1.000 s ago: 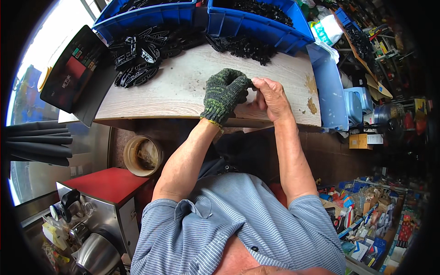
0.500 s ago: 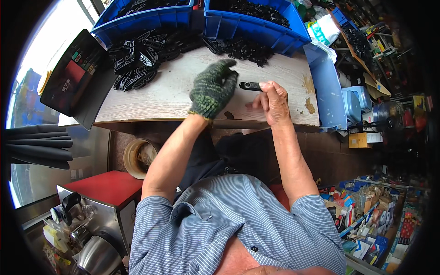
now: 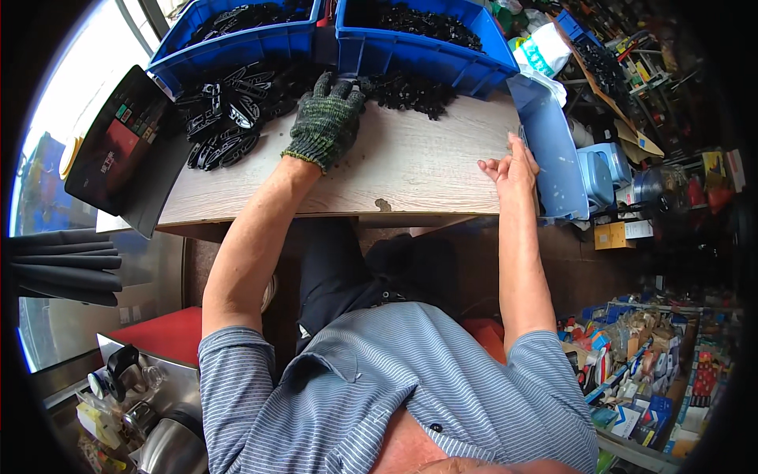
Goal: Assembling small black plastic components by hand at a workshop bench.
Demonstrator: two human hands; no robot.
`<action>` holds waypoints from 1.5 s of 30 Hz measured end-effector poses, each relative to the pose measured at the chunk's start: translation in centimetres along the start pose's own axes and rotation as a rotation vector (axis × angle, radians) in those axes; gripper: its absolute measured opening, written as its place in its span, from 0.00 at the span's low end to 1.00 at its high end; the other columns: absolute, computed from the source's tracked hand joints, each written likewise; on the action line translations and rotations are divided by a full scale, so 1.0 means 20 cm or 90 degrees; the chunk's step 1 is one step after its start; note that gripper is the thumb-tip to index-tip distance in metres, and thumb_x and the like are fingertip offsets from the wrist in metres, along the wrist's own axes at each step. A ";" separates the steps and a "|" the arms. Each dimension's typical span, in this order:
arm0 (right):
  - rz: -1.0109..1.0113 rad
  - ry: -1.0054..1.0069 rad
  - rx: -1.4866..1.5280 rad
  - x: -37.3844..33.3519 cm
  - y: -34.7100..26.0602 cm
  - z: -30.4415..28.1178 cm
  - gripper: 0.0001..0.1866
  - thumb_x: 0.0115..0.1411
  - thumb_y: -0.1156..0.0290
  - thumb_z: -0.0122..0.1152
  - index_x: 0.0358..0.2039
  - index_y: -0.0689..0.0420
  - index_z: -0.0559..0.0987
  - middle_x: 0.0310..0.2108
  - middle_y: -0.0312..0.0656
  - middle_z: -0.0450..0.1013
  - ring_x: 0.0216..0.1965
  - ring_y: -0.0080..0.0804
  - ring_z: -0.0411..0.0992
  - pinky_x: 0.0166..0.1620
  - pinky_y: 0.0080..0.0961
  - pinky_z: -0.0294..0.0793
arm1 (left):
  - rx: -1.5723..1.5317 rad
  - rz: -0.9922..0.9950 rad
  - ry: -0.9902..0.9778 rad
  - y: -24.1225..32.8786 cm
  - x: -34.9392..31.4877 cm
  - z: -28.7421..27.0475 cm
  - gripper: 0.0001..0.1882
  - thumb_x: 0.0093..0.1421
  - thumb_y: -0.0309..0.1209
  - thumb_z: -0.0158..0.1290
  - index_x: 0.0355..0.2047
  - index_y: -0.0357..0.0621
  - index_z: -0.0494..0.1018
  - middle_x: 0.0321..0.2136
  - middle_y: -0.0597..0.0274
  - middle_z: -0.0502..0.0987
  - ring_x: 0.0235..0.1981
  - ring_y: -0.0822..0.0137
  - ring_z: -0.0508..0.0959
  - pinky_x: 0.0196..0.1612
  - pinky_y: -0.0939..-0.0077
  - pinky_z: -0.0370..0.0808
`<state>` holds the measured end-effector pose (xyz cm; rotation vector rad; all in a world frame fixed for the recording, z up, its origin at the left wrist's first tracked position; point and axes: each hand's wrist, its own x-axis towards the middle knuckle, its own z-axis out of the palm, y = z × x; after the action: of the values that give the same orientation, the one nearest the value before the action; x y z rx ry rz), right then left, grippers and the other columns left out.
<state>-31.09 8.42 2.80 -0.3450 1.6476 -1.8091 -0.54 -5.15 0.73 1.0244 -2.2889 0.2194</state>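
Note:
My left hand (image 3: 325, 120), in a dark green knitted glove, is at the back of the table with its fingers stretched out and spread. Its fingertips reach in between a pile of long oval black plastic parts (image 3: 223, 118) and a heap of smaller black parts (image 3: 414, 95); what lies under them is hidden. My bare right hand (image 3: 514, 167) is over the table's right end, beside a light blue plastic bin (image 3: 553, 150). One finger points up and away, others bend loosely, and I see nothing held in it.
Two blue crates, the left one (image 3: 237, 43) and the right one (image 3: 426, 49), stand along the back of the pale wooden table (image 3: 426, 170), filled with black parts. A black panel (image 3: 118, 150) leans at the left. Crowded shelves (image 3: 632, 371) are at the right.
My left hand has moved away and left, to the black parts. My right hand has moved right toward the light blue bin, and the black part it pinched is no longer visible.

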 end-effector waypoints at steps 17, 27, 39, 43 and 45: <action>-0.045 -0.186 -0.439 0.05 0.04 0.43 0.12 0.55 0.67 0.70 0.39 0.54 0.83 0.22 0.38 0.74 0.12 0.22 0.66 0.14 0.25 0.72 | -0.051 0.078 -0.188 0.05 -0.04 -0.11 0.21 0.60 0.32 0.54 0.56 0.51 0.72 0.41 0.51 0.77 0.43 0.46 0.76 0.43 0.53 0.76; -0.093 -0.186 -0.497 0.01 0.05 0.43 0.08 0.55 0.66 0.70 0.34 0.52 0.84 0.19 0.33 0.74 0.12 0.21 0.67 0.15 0.23 0.71 | -0.333 -0.096 0.082 0.14 -0.17 -0.11 0.20 0.60 0.29 0.54 0.54 0.50 0.74 0.31 0.50 0.78 0.31 0.45 0.78 0.37 0.51 0.77; -0.141 -0.158 -0.548 -0.02 0.04 0.46 0.13 0.55 0.67 0.71 0.40 0.55 0.83 0.24 0.36 0.77 0.12 0.19 0.64 0.14 0.20 0.66 | -0.103 -0.143 0.003 0.15 -0.24 -0.18 0.11 0.58 0.31 0.56 0.42 0.52 0.80 0.31 0.55 0.79 0.34 0.48 0.78 0.37 0.52 0.75; -0.162 -0.167 -0.577 -0.03 0.04 0.47 0.11 0.55 0.67 0.70 0.39 0.55 0.84 0.26 0.38 0.80 0.14 0.24 0.71 0.16 0.23 0.73 | -0.118 -0.183 0.034 0.15 -0.25 -0.17 0.15 0.57 0.31 0.56 0.46 0.48 0.77 0.33 0.53 0.80 0.36 0.48 0.78 0.38 0.53 0.75; -0.163 -0.192 -0.608 -0.02 0.04 0.47 0.13 0.54 0.67 0.70 0.40 0.56 0.84 0.27 0.39 0.81 0.14 0.24 0.71 0.17 0.23 0.74 | -0.115 -0.191 0.012 0.15 -0.25 -0.17 0.16 0.57 0.31 0.57 0.47 0.47 0.77 0.34 0.53 0.80 0.36 0.48 0.79 0.39 0.53 0.76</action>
<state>-24.99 1.29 3.83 -1.2145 2.1968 -0.9200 1.48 1.21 0.76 1.2428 -2.0614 -0.0988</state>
